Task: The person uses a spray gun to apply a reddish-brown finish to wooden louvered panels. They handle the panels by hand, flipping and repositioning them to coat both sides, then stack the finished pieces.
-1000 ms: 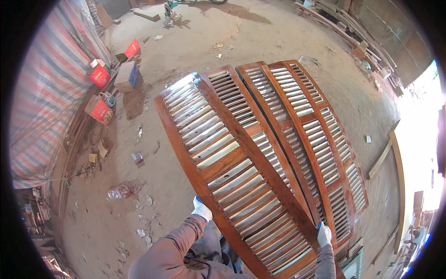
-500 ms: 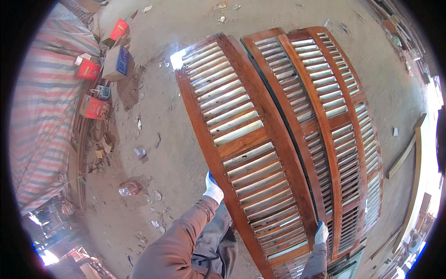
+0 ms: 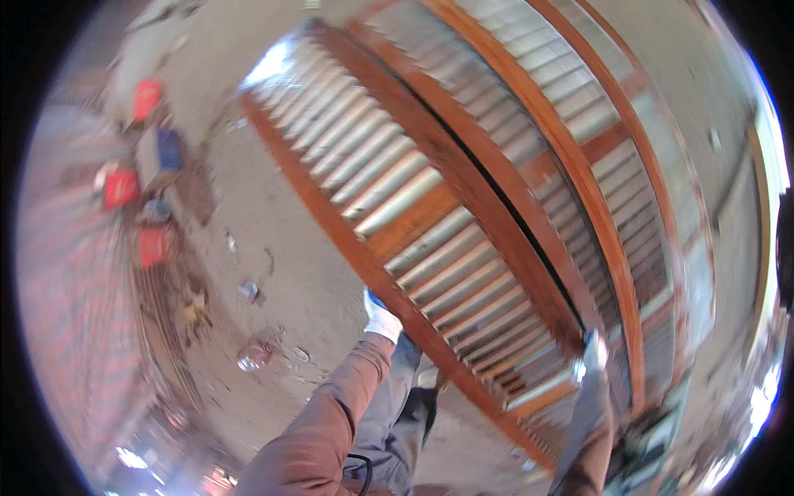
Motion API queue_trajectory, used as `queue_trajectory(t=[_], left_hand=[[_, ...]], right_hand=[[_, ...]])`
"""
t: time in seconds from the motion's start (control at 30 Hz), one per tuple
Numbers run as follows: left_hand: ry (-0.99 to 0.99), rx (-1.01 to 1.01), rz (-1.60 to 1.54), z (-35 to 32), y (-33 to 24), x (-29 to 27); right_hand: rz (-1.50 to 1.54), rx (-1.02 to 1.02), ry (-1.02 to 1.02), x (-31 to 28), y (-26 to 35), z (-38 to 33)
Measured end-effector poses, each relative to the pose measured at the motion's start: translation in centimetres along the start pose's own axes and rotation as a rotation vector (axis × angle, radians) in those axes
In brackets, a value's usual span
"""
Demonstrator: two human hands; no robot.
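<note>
A long reddish-brown wooden louvered shutter (image 3: 413, 220) with pale slats slants across the middle, held between both my hands. My left hand (image 3: 382, 317), in a white and blue glove, is closed around its left edge, near the middle of its length. Toward the near end, my right hand (image 3: 592, 354), also gloved, is closed at its right edge; its fingers are partly hidden and blurred. Just to the right, past a dark gap, stand more louvered shutters (image 3: 583, 178) of the same wood, one behind another.
Red containers (image 3: 121, 189) and a blue-sided cardboard box (image 3: 162, 157) stand at the left beside a striped tarp (image 3: 78, 281). A clear plastic bottle (image 3: 255, 355) and scraps lie on the dirt floor (image 3: 240, 289). A long wooden piece (image 3: 758, 223) lies at the far right.
The held shutter has tilted, its far end swinging left, and a wider part of the stack shows. Both hands keep their hold. The whole view has shifted and blurred.
</note>
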State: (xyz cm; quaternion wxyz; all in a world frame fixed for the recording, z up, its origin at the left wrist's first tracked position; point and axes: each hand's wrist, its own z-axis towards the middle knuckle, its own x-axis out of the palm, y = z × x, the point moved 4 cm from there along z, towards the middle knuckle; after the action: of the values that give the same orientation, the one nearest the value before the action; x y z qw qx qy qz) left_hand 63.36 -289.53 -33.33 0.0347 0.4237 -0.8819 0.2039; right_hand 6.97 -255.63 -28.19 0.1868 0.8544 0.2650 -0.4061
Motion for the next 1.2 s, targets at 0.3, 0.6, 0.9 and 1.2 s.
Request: queue_trajectory(t=[0.3, 0.6, 0.9, 1.2], left_hand=[[0.142, -0.091, 0.345, -1.9, -2.0, 1.0], [0.243, 0.106, 0.476, 1.8, -3.3, -3.7], [0.147, -0.131, 0.422, 1.2, -3.5, -3.6], [0.178, -0.119, 0.615, 5.7, -6.1, -6.2]], right_hand=[[-0.229, 0.104, 0.189, -3.2, 11.4, 0.5], [-0.222, 0.061, 0.146, -2.8, 11.2, 0.3], [-0.159, 0.238, 0.292, -5.1, 13.5, 0.8], [0.22, 0.324, 0.175, -6.1, 12.5, -0.5]])
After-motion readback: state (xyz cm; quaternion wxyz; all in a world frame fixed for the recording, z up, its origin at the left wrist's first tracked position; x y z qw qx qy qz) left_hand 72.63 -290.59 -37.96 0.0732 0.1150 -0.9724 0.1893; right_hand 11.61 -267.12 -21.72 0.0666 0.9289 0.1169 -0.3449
